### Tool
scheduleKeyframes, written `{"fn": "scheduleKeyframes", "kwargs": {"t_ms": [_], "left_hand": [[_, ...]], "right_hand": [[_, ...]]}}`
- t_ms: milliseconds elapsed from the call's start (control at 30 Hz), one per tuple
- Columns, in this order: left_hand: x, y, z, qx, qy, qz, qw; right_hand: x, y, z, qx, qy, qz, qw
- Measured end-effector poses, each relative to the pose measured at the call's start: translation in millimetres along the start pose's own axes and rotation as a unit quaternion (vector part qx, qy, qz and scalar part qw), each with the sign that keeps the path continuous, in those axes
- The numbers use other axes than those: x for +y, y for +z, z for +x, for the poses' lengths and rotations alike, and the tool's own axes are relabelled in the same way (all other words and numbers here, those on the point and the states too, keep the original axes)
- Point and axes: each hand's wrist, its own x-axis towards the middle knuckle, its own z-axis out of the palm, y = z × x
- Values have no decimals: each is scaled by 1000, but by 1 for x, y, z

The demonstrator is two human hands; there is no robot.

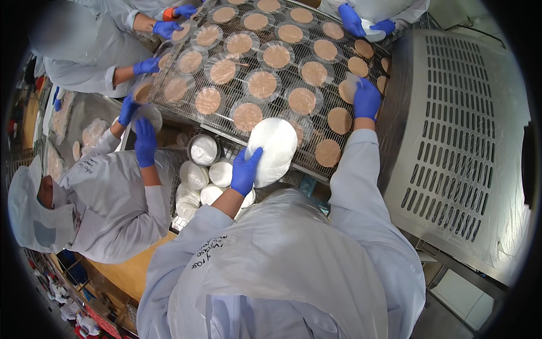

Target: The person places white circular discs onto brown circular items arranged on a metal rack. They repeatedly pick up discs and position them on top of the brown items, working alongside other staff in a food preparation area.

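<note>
My left hand [246, 173], in a blue glove, grips a stack of thin white round sheets [274, 146] above the near edge of a wire-mesh conveyor [317, 129]. Reaching over the conveyor's right side, my right hand [367, 101], also gloved in blue, has its fingers closed on a thin translucent round sheet [352, 82]. That sheet partly covers a flat round tan patty [344, 92]. Bare patties, such as one nearest me [328, 153], lie along the right side. Farther left, patties [262, 85] rest with clear round sheets showing around their edges.
A slotted steel housing [451, 135] stands right of the conveyor. Left of my left hand are a round metal container [204, 150] and several stacks of white discs [193, 175]. Co-workers' gloved hands [145, 141] work along the left side; another person's hands [352, 21] hold white sheets at the far end.
</note>
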Motion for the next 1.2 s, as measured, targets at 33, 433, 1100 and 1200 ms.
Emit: {"fn": "scheduleKeyframes", "kwargs": {"t_ms": [33,433,1100,1200], "left_hand": [[4,-8,6,-7,-3,-12,1000],[-43,-3,-9,52,-10,54,997],[-163,147,-89,41,-19,23,999],[-165,161,-98,8,-17,3,1000]], "right_hand": [[8,18,5,3,-41,-7,999],[17,8,-171,-232,-49,66,969],[198,-60,-90,-125,-37,-57,990],[178,-41,-26,-70,-139,-30,987]]}}
